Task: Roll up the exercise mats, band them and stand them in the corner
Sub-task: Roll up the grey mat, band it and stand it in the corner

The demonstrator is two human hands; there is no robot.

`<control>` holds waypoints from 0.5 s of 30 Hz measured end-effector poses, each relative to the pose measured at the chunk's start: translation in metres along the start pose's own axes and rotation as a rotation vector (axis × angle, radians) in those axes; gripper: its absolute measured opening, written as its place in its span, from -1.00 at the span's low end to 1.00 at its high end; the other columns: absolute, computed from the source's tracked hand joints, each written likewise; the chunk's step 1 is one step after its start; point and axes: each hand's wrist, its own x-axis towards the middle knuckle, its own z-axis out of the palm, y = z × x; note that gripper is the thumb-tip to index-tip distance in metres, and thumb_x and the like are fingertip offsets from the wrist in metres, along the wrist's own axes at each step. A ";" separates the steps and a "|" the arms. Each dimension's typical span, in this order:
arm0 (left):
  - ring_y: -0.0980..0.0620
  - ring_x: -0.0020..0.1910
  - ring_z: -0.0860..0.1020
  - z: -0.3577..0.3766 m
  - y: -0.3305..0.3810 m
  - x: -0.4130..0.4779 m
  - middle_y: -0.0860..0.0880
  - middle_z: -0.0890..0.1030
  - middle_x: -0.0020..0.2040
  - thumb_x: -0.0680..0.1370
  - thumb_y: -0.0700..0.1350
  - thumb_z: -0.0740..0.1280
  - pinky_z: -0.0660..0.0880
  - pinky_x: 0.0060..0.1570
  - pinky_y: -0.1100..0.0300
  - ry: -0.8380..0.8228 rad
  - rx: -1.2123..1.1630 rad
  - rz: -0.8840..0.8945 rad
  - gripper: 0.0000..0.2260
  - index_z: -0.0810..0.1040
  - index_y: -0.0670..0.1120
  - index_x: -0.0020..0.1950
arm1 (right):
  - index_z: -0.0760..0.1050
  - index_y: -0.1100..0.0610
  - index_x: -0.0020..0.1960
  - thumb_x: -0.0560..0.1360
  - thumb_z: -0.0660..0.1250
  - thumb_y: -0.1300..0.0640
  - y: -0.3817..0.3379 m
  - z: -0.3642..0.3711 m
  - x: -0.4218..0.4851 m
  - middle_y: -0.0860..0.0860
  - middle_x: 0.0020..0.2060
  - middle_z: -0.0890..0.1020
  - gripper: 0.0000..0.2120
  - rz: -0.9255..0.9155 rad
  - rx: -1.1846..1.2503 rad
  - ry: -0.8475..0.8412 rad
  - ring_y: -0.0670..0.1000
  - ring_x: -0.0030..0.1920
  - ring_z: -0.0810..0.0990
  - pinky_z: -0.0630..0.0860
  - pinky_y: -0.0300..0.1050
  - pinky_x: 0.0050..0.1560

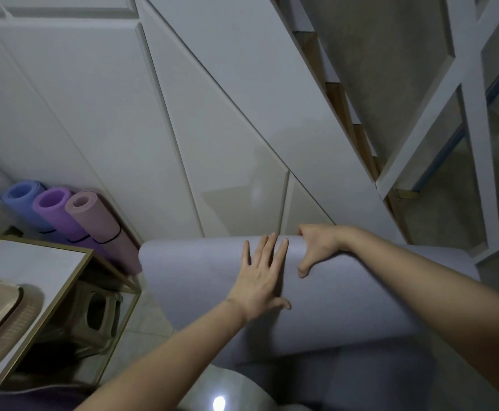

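A grey-lilac exercise mat (200, 280) lies partly rolled across the floor in front of me, its roll running left to right. My left hand (261, 277) presses flat on top of the roll with fingers spread. My right hand (316, 247) grips the roll's far edge, fingers curled over it and thumb on the near side. Three rolled mats stand leaning in the left corner: a blue one (23, 200), a purple one (54, 209) and a pink one (100, 223), each with a black band around it.
White panelled cabinet doors (183, 114) rise behind the mat. A gold-framed side table (34, 262) with a beige basket (2, 315) stands at the left, a stool beneath it. A white lattice frame (473, 114) and stair edge stand at the right.
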 end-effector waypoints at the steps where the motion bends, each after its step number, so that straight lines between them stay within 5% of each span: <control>1: -0.19 0.51 -0.25 0.002 0.000 0.001 -0.21 -0.22 0.54 0.39 0.28 0.37 -0.38 0.35 -0.21 -0.009 0.014 -0.010 0.09 -0.46 -0.11 0.40 | 0.35 0.14 0.27 0.24 0.55 -0.05 -0.001 -0.001 -0.001 0.07 0.12 0.55 -0.29 -0.003 0.036 -0.036 0.07 0.03 0.58 0.57 -0.03 0.04; 3: -0.21 0.53 -0.15 0.004 -0.001 0.003 -0.25 -0.11 0.54 0.34 0.29 0.41 -0.35 0.32 -0.26 0.025 0.025 -0.019 0.14 -0.42 -0.11 0.44 | 0.38 0.15 0.27 0.29 0.53 -0.03 -0.003 0.000 -0.003 0.06 0.10 0.56 -0.35 -0.005 0.098 -0.100 0.07 0.03 0.60 0.59 -0.04 0.04; 5: -0.23 0.45 0.26 0.002 -0.004 0.004 -0.27 0.30 0.43 0.17 0.32 0.51 0.01 0.32 -0.36 0.098 0.068 0.009 0.18 -0.06 -0.15 0.53 | 0.38 0.13 0.28 0.31 0.52 -0.05 -0.002 0.002 -0.002 0.04 0.11 0.56 -0.37 -0.009 0.128 -0.146 0.05 0.04 0.59 0.58 -0.05 0.05; 7: -0.16 0.19 0.54 0.006 -0.009 0.006 -0.15 0.54 0.18 0.03 0.31 0.55 0.34 0.18 -0.34 0.193 0.071 0.082 0.06 0.26 -0.13 0.39 | 0.40 0.12 0.29 0.31 0.52 -0.07 0.000 0.003 0.000 0.02 0.11 0.57 -0.36 -0.001 0.179 -0.190 0.04 0.06 0.59 0.57 -0.06 0.09; 12: -0.07 -0.17 0.56 -0.002 -0.018 0.018 -0.02 0.58 -0.12 0.07 0.11 0.55 0.52 -0.09 0.11 0.235 -0.037 0.214 -0.28 0.43 -0.06 0.15 | 0.38 0.11 0.34 0.28 0.47 -0.23 0.004 0.005 -0.003 0.02 0.16 0.57 -0.24 0.063 0.195 -0.267 0.03 0.09 0.59 0.54 -0.02 0.16; 15: -0.15 -0.09 0.55 -0.011 -0.019 0.024 -0.08 0.59 -0.07 0.20 0.07 0.53 0.43 -0.13 0.08 0.119 -0.079 0.188 -0.42 0.49 -0.10 0.14 | 0.34 0.08 0.37 0.28 0.45 -0.28 0.000 0.005 -0.008 0.01 0.21 0.53 -0.21 0.032 0.077 -0.233 0.04 0.12 0.57 0.52 -0.02 0.18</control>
